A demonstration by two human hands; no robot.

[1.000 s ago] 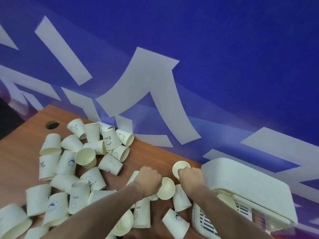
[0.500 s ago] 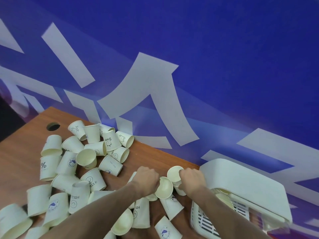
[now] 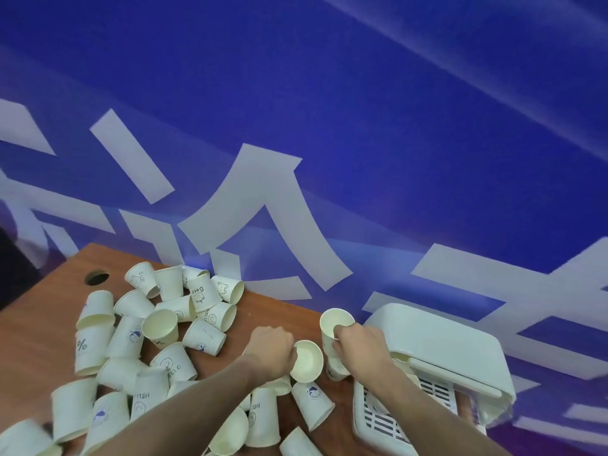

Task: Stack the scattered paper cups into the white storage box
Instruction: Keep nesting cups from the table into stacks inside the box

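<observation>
The right hand (image 3: 360, 348) curls its fingers around one paper cup (image 3: 334, 327), open end up. The left hand (image 3: 271, 352) grips another cup (image 3: 307, 360), its mouth turned right. Just right of them sits the white storage box (image 3: 437, 373) with its lid tipped up. Many more cups (image 3: 158, 327) lie scattered on the brown counter (image 3: 29, 317) to the left.

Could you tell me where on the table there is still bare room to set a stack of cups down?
Bare wood shows along the table's left side, around the cable hole, and in the strip between the cup pile and the blue wall, behind both hands. It is crowded in the pile, and around the left hand and right hand beside the white storage box.
</observation>
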